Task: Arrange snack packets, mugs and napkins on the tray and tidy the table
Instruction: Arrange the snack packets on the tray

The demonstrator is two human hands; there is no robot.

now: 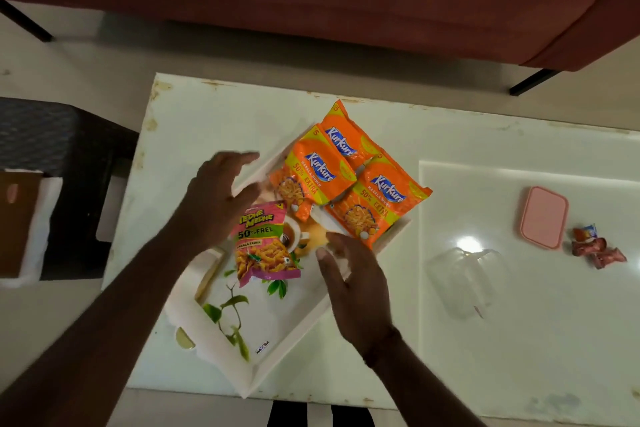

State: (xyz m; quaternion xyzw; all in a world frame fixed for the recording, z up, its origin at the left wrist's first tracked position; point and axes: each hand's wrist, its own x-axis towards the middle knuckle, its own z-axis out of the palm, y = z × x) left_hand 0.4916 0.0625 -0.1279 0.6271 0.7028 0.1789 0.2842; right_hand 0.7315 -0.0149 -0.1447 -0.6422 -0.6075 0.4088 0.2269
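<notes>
The tray (294, 333) sits at an angle on the white table (519, 340), with three orange snack packets (346, 180) overlapping at its far end and a pink packet (265, 246) nearer the middle. My left hand (221, 198) hovers spread over the tray's far-left rim, fingers open, holding nothing. My right hand (353, 284) is open too, just beside the nearest orange packet.

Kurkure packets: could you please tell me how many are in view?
3, overlapping at the tray's far end: one rearmost, one left, one right. More could be hidden underneath.
</notes>
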